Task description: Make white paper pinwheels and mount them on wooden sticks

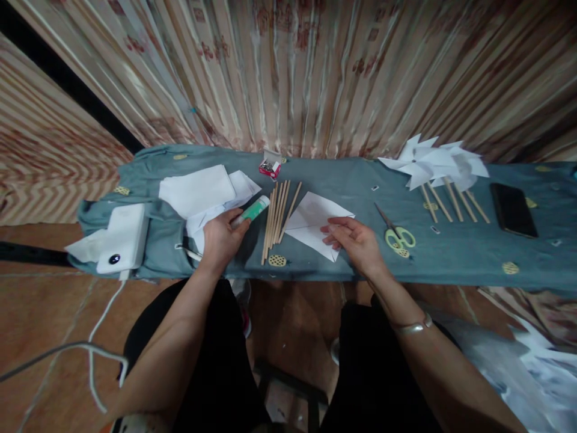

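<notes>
My left hand (220, 239) is closed around a green and white glue stick (252, 211), whose tip points up and right toward a bundle of wooden sticks (278, 218). My right hand (354, 240) rests on the lower right corner of a white square of paper (314, 224) marked with diagonal cuts, fingers pinched on its edge. Both lie on a narrow bench covered with blue-grey cloth (342, 180).
A stack of white paper (201, 189) and a white power bank (124, 237) with a cable sit at the left. A small red box of pins (269, 166) lies behind the sticks. Yellow-handled scissors (396, 234), finished paper pinwheels (435, 165) and a black phone (512, 209) lie to the right.
</notes>
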Demonstrator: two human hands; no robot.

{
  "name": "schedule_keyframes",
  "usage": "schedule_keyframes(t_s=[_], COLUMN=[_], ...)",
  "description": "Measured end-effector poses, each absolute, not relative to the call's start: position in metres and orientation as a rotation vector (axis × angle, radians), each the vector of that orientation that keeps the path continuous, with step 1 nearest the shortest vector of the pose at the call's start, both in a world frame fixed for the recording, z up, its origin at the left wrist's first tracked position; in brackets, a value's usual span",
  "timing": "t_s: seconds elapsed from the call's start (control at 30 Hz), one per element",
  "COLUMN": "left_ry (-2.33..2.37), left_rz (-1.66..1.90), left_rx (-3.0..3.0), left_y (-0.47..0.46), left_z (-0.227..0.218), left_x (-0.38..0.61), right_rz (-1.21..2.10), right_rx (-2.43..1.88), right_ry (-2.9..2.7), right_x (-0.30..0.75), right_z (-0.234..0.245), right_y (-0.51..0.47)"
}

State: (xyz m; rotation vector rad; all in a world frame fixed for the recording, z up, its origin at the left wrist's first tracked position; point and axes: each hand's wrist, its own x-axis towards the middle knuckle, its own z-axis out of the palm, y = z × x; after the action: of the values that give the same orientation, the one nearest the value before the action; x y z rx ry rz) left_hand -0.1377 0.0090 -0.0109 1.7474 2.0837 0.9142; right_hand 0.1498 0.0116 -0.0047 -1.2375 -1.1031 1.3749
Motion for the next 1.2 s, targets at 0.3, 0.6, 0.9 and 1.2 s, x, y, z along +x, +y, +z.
schedule_keyframes(t_s=[0.3,0.6,0.9,1.2], left_ry=[1.928,1.060,1.080,1.135], left_rz=[0.859,0.718,0.765,0.861], left_rx=[2.374,2.761,2.627,2.292], left_y=[0.003,-0.001,0.004,0.007], left_z=[0.001,-0.020,-0.024,-0.022], left_x=[-0.112,-0.026,-0.026,-0.020], right_rz=[0.808,0.587,0.651,0.840], right_rx=[-1.367,-1.260,-1.289,-1.354], right_ry=[-1.666,-2.154,-2.134,-1.819], right_x=[0.186,0.190,0.190,0.182], right_z=[-0.010,-0.021,-0.018,-0.023], right_y=[-0.004,-0.017,-0.017,0.002])
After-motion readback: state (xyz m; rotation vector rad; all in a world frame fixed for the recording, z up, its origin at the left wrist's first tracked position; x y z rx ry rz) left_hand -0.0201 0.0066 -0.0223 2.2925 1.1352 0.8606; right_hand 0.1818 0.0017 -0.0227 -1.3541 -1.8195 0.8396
